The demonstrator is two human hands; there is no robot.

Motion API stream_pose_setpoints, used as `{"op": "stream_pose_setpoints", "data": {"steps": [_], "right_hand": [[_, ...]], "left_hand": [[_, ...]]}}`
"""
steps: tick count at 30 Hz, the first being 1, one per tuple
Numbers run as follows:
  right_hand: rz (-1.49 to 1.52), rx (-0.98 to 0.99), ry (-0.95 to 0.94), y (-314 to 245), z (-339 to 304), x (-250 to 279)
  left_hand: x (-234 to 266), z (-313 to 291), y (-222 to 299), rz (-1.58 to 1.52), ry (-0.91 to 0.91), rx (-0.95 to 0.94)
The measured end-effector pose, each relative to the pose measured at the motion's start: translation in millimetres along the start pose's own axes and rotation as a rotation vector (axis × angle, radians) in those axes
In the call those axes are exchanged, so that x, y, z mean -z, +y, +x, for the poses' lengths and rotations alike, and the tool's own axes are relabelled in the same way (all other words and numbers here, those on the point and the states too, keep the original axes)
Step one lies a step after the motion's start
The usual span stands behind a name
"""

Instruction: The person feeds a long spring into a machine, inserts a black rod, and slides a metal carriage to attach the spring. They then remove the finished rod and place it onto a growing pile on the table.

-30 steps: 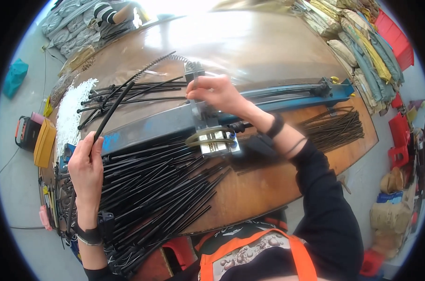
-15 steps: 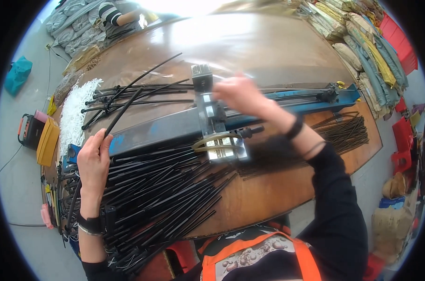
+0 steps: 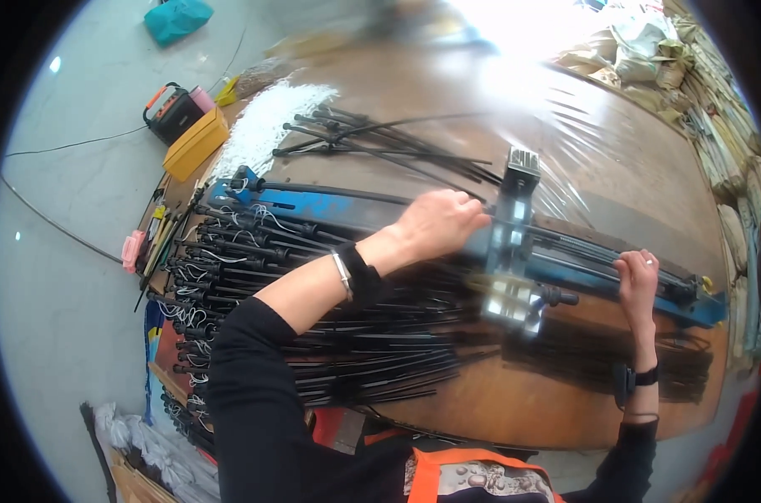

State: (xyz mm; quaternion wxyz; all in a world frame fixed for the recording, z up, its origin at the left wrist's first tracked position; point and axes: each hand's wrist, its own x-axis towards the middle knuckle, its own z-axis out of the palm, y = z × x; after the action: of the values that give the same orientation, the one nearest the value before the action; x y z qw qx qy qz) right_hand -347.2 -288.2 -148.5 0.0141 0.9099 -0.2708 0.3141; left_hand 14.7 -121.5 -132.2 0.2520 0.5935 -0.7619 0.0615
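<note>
My left hand (image 3: 441, 223) is closed beside the shiny metal clamp block (image 3: 508, 226), its fingers round a long black rod (image 3: 347, 193). That rod lies along a blue metal rail (image 3: 313, 204), its thicker end by the rail's left end. Over the right half of the rail my right hand (image 3: 637, 283) is curled closed beside thin rods (image 3: 577, 251); what its fingers hold, if anything, is hidden. A dark knob (image 3: 559, 296) sticks out of the block's near end.
Many black rods with white strings (image 3: 313, 335) cover the near left. More black rods (image 3: 397, 151) lie behind the rail, beside a white stringy heap (image 3: 271, 126). Thin dark rods (image 3: 615, 360) lie near right. A yellow box (image 3: 196, 144) and sacks (image 3: 682, 92) stand at the edges.
The view has turned left. My left hand has moved from the rod's raised end to beside the block, the rod now lying on the rail. My right hand has gone from the block rightward.
</note>
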Motion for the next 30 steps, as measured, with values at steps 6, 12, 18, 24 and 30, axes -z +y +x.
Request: {"op": "stream_pose_setpoints", "data": {"steps": [6,12,18,24,30], "right_hand": [[0.051,-0.048,0.035,0,-4,-4],[0.053,-0.065,0.052,-3,2,-8],[0.061,-0.062,0.027,-6,5,-11],[0.046,-0.037,0.028,-15,9,-9],[-0.007,0.007,0.041,-14,-1,-11]], "left_hand": [[0,7,2,-0.028,0.023,-0.049],[-12,3,-7,-0.149,0.078,0.069],[-16,1,-11,0.011,0.146,-0.059],[-12,-12,-16,-0.004,0.202,-0.053],[-15,-8,-16,-0.037,0.088,-0.026]]}}
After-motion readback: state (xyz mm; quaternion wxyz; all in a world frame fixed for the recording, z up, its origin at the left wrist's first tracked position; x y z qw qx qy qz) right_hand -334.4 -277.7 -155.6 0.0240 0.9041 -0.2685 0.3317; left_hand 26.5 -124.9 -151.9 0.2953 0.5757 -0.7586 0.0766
